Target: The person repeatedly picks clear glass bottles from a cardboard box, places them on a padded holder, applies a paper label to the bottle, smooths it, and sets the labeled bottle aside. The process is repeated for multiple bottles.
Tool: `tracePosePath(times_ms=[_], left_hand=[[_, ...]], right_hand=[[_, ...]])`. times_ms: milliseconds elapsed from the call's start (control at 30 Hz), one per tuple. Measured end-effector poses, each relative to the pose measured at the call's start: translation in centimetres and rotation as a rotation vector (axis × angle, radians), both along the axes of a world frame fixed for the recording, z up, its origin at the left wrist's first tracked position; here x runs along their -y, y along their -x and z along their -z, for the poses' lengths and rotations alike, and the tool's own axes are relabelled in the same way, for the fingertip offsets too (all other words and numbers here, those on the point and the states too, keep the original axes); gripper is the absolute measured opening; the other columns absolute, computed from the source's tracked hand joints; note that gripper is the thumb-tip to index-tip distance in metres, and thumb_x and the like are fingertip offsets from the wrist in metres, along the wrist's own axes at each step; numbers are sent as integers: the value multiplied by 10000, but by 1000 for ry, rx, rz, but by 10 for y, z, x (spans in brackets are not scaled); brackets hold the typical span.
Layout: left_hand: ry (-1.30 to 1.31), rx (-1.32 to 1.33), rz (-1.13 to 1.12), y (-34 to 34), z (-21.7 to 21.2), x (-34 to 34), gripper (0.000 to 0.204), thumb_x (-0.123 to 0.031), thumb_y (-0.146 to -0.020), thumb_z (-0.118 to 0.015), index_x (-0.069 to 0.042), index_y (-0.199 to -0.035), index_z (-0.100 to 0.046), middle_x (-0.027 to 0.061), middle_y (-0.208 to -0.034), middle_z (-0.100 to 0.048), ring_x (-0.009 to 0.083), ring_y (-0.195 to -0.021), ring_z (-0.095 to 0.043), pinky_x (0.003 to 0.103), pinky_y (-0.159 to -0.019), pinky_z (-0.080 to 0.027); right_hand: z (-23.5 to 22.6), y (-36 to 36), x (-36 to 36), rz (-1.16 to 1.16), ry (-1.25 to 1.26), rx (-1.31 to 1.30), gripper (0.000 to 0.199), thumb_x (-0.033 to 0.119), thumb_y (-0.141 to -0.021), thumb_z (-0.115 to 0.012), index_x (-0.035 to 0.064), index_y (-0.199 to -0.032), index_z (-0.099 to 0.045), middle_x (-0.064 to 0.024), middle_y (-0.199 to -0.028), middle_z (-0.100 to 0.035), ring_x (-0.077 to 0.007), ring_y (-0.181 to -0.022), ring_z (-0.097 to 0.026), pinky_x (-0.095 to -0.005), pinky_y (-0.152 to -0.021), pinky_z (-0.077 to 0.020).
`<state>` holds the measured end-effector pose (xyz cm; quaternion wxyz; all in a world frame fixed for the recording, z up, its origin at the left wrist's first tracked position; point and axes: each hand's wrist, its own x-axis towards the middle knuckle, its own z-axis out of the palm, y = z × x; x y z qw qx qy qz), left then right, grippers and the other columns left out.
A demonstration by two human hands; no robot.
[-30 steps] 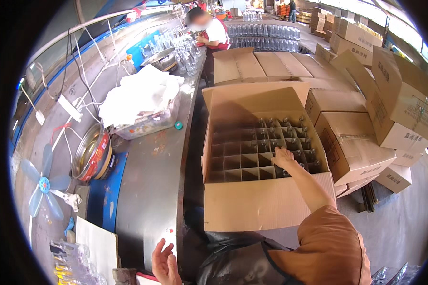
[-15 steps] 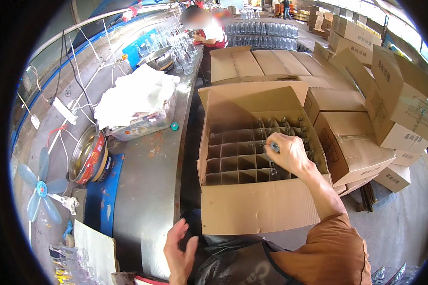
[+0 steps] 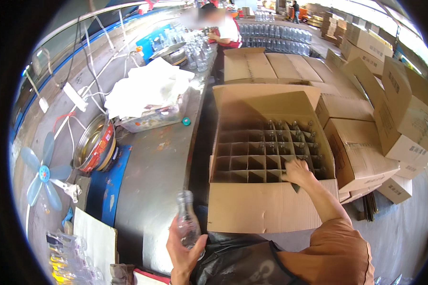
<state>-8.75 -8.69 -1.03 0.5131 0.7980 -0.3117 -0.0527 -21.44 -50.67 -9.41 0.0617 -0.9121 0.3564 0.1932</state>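
My left hand (image 3: 181,249), low beside the metal bench, is wrapped round clear glass bottles (image 3: 189,225); two necks show side by side, slightly blurred. Over the near right part of an open cardboard box (image 3: 266,206) is my right hand (image 3: 298,172), its fingers smeared by motion, so whether they hold anything does not show. Cardboard dividers (image 3: 249,162) split the box into cells. Bottle tops (image 3: 281,146) stand in several cells toward the right and back, while the left and near-left cells look dark inside.
The metal bench (image 3: 150,190) runs along the left, carrying a plastic bin (image 3: 152,118) piled with white sheets. A blue fan (image 3: 44,173) and metal basins (image 3: 95,142) are farther left. Closed cartons (image 3: 366,147) are stacked right. A co-worker (image 3: 228,33) stands by bottles at the far end.
My left hand was open and bare; now it grips glass bottles. My right hand, which held a bottle over the cells, has moved toward the near side of the box. The view has shifted slightly.
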Motion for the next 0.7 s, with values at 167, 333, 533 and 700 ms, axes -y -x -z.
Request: tracePosePath(times_ms=[167, 333, 533, 700], left_hand=[[292, -277, -223, 1, 5, -58, 669, -64, -751, -790, 15, -1344, -491, 107, -1099, -637, 198, -953, -654, 336, -873, -533], [449, -318, -390, 5, 12, -96, 641, -56, -826, -723, 8, -1400, -446, 139, -1134, -608, 230, -982, -649, 388, -925, -527], [505, -230, -622, 24, 27, -161, 633, -157, -886, -704, 39, -1419, -425, 163, -1178, -618, 241, -1038, -640, 381, -924, -525], [522, -323, -780, 42, 42, -207, 703, -284, -942, -668, 43, -1476, -349, 166, -1234, -615, 242, -1064, -647, 344, -922, -514]], right_hand=[[33, 13, 13, 222, -108, 140, 544, 434, -816, -750, 80, -1223, -676, -186, -1275, -649, -372, -1185, -615, -466, -993, -502], [31, 17, 16, 191, -70, 272, 498, 391, -757, -767, 98, -1156, -715, -195, -1195, -685, -357, -1132, -647, -447, -962, -518], [-49, 0, -24, -77, 119, 837, 218, 231, -779, -787, 82, -913, -702, -117, -764, -693, -225, -626, -644, -365, -602, -523], [-149, -42, -111, -548, 51, 1316, 140, 103, -854, -695, 27, -970, -673, -33, -743, -644, -121, -652, -566, -293, -631, -481]])
